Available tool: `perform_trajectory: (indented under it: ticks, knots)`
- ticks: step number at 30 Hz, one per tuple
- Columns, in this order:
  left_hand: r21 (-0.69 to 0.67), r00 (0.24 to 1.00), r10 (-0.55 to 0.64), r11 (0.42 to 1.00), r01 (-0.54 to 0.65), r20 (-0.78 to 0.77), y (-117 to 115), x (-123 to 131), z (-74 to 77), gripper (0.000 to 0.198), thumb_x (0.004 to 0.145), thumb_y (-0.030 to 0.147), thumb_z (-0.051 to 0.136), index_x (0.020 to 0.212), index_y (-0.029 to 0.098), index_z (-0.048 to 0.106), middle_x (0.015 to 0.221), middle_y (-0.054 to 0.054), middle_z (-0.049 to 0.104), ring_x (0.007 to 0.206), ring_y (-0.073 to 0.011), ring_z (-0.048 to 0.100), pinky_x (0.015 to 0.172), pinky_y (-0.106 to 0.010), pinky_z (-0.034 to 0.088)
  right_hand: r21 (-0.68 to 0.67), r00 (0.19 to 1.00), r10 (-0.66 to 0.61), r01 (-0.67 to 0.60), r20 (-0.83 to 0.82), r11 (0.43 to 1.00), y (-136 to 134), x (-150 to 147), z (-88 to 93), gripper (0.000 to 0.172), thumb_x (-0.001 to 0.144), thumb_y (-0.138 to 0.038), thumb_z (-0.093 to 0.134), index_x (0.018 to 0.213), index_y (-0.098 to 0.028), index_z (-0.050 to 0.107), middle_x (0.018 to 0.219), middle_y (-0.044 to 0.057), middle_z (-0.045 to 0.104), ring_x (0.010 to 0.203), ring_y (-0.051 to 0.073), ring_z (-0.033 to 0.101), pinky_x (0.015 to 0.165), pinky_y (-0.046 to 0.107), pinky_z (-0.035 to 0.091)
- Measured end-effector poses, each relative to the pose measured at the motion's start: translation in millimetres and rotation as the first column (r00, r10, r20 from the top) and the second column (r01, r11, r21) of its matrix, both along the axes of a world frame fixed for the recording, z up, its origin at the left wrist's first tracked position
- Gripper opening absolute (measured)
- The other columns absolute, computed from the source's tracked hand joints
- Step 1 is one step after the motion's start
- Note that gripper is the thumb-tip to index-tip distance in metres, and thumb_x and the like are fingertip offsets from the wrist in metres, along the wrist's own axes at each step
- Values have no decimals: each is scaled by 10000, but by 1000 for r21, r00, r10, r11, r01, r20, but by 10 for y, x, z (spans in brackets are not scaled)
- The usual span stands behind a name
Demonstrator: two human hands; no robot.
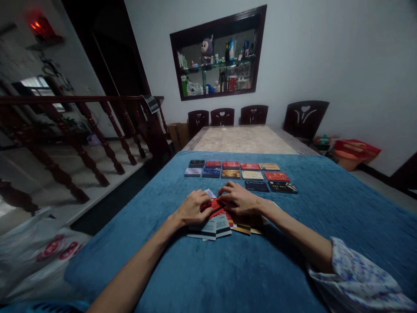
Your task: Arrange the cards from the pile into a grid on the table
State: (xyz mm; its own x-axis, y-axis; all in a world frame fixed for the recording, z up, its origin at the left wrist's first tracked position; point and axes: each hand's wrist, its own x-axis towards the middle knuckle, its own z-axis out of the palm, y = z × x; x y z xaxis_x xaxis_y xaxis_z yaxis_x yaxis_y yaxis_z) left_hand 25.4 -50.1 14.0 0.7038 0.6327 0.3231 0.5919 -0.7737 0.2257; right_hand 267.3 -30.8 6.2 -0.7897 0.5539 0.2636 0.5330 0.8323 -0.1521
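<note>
Both hands (197, 206) (239, 200) at red card (216, 209) | grey cards (206, 228) printed (lettering too small)

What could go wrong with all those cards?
The loose cards overlap messily by the left hand and right hand, so some might slide away. The right hand is also near the dark blue stack and could bump it. That stack sits close to the black stack, so a bump might disturb both.
</note>
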Motion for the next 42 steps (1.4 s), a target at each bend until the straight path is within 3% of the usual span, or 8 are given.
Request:
perform_trajectory:
  ticks: [9,14,21,32,38,42]
  knots:
    - [-55,991,-54,997,48,-120,-64,-58,131,202,753,320,693,867,166,628,970,-71,613,899,-218,557,818,-340,452,-20,1000,18,-18,-15,1000,-15,8,43,228,844,-310,670,1037,-197,712,1139,99,669,1066,267,450,898,441,417]
    - [-120,994,-54,992,42,-99,-103,-56,160,144,769,257,641,874,163,612,979,-62,585,860,-187,561,785,-307,470,-43,999,34,-35,-29,998,-24,2,53,200,826,-278,681,1006,-199,714,1133,88,687,1063,265,455,915,442,404]
    - [-92,991,-91,992,82,-97,-82,-87,137,71,777,212,592,807,161,631,897,-56,600,820,-171,567,758,-280,472,-64,995,53,-58,-84,996,-83,-1,94,141,855,-268,661,955,-184,717,1070,83,710,1024,243,504,936,444,409]
    - [-105,990,-135,985,138,37,-14,-184,174,207,827,148,523,873,160,724,815,-47,683,716,-133,603,673,-229,462,-31,985,41,-47,-170,998,-53,-27,77,177,920,-230,588,1002,-204,743,924,75,733,933,217,542,849,370,464]
    - [-65,990,-98,992,105,101,63,-240,103,242,812,116,505,899,159,728,849,-47,713,747,-144,640,726,-241,484,8,982,-8,9,-190,1000,-39,-38,25,160,907,-173,589,929,-190,747,853,77,709,867,209,553,772,327,452]
    - [-52,992,-63,996,69,112,137,-271,20,271,790,78,501,943,148,713,875,-54,728,776,-156,655,759,-257,498,17,976,-64,69,-208,997,-7,-41,-43,192,903,-147,566,988,-170,736,870,91,701,886,216,568,770,323,458]
